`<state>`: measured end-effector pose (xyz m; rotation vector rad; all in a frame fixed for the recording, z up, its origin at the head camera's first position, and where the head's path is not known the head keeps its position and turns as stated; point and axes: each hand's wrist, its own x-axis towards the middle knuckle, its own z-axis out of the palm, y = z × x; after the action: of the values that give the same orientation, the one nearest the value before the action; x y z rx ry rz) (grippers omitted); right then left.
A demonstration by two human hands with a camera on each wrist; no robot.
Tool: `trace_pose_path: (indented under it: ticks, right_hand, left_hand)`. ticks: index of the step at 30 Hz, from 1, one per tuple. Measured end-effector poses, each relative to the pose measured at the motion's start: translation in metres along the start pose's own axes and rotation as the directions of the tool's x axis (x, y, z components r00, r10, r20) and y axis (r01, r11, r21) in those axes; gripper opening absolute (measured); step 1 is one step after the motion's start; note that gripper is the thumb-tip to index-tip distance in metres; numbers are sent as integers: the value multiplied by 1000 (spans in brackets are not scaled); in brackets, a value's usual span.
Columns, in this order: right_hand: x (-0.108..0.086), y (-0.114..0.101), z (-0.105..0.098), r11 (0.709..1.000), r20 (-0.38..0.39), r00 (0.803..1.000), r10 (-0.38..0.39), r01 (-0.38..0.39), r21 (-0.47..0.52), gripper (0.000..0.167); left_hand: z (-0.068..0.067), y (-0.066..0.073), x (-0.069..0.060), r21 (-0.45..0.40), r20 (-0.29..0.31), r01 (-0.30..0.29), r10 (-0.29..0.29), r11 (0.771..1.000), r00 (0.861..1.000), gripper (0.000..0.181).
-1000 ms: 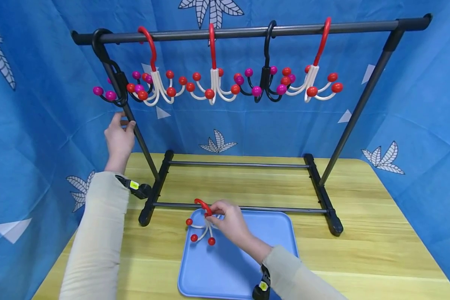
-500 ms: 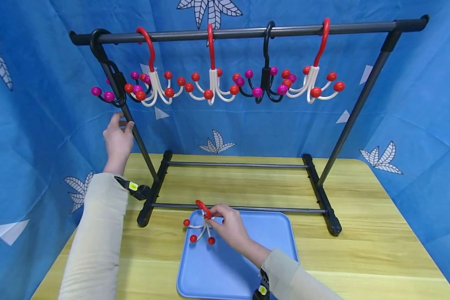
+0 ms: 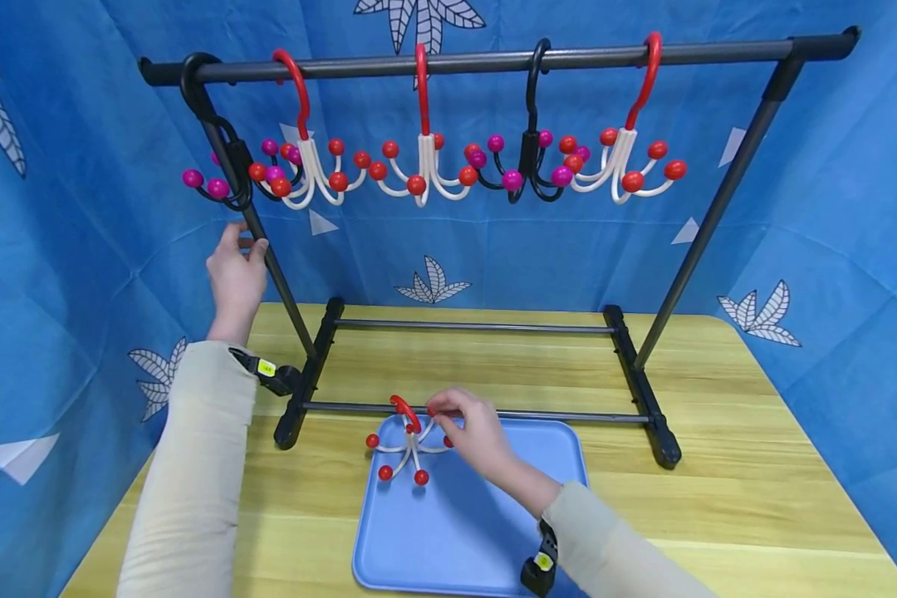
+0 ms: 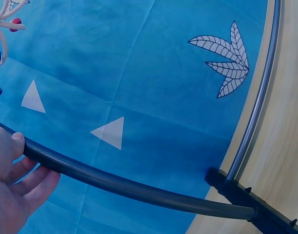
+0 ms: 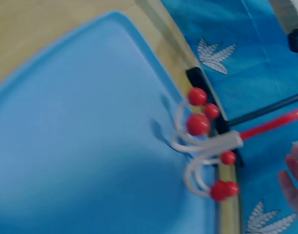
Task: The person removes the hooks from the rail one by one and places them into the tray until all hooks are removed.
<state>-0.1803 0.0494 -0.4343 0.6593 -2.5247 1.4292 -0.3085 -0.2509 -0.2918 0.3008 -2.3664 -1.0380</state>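
Observation:
My left hand (image 3: 237, 278) grips the left post of the black rack (image 3: 282, 286), thumb on one side and fingers on the other; the left wrist view also has this hand (image 4: 22, 185) on the post (image 4: 115, 185). A white hook hanger (image 3: 413, 442) with a red hook and red balls is over the back left part of the blue tray (image 3: 486, 515). Just right of it is my right hand (image 3: 486, 436), its fingertips beside one ball. The right wrist view has a gap between the hanger (image 5: 217, 145) and the fingers of this hand (image 5: 294, 183).
Several similar hangers hang from the rack's top bar (image 3: 478, 63), among them a red and white one (image 3: 428, 158) and a black one with pink balls (image 3: 529, 158). The rack's feet stand on the wooden table (image 3: 732, 465), before a blue cloth (image 3: 830, 191).
My right hand has let go of the red and white hanger's neck and moved slightly right and up. The hanger has stayed nearly in place. My left hand has kept its grip.

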Motion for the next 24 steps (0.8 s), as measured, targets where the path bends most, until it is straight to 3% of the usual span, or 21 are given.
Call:
trace_pose_path:
  ticks: [6,12,19,24]
  right_hand:
    - [13,-7,-29,999,-64,998,-5,2,-51,13]
    - [28,-17,-61,984,-126,982,-141,125,-128,10]
    - [48,-33,-102,918,-153,926,-346,300,-259,9]
    - [61,-44,-127,868,-167,884,-436,365,-335,9]
  left_hand:
    - [0,-1,1,-10,13,10,-10,1000,1000,32]
    - [0,-1,1,-7,13,6,-6,1000,1000,32]
    - [0,-1,1,-8,11,8,-8,1000,1000,33]
    - [1,-1,1,-5,13,9,-9,1000,1000,33]
